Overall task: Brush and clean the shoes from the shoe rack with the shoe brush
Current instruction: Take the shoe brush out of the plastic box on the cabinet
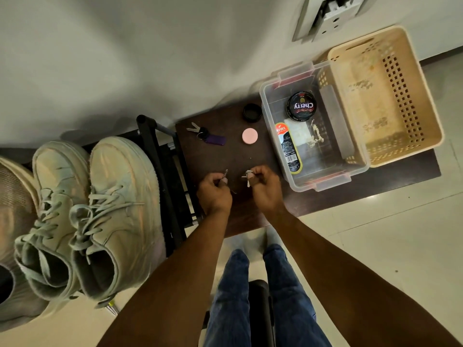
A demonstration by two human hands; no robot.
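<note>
Pale sneakers point(100, 221) on shoe rack point(162, 171), left of counter point(225, 156). Left hand point(214, 194) and right hand point(265, 191) each pinch small metal pieces. Shoe brush unseen; clear box point(350, 156) holds polish tin point(301, 105).

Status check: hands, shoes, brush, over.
Left hand and right hand each pinch small metal pieces. Sneakers untouched on rack. No brush seen.

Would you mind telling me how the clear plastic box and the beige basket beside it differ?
The clear plastic box has see-through solid walls; the beige basket is opaque with perforated sides. The box holds a Cherry polish tin and a Kiwi polish bottle; the basket shows only stains inside. The box looks smaller. Both are open-topped, rectangular, and sit touching on the dark table.
</note>
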